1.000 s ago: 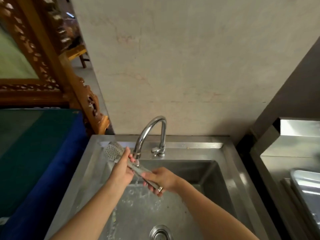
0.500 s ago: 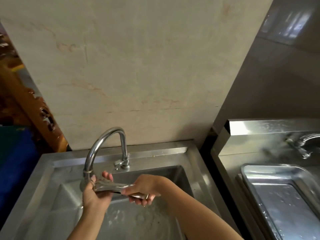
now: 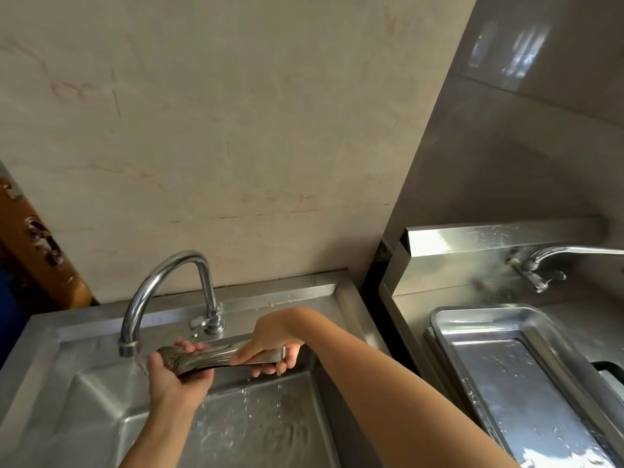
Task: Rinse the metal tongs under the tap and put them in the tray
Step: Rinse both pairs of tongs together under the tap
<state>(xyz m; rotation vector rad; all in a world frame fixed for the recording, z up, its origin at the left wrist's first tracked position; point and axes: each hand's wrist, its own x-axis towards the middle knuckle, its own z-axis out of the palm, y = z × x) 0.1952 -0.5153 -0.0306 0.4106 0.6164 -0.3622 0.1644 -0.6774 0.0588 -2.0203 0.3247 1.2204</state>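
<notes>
Steel tongs (image 3: 209,356), wet and shiny, held level over the sink (image 3: 270,295), perforated head just beside the tap (image 3: 162,292) spout. Cupped at the head by the left hand (image 3: 175,380) with curled fingers; clasped at the handle end by the right hand (image 3: 273,342). Probably light, stiff, springy and slippery. Best squeezed shut at mid-arm for the carry to the tray (image 3: 479,310), well apart on the right.
</notes>
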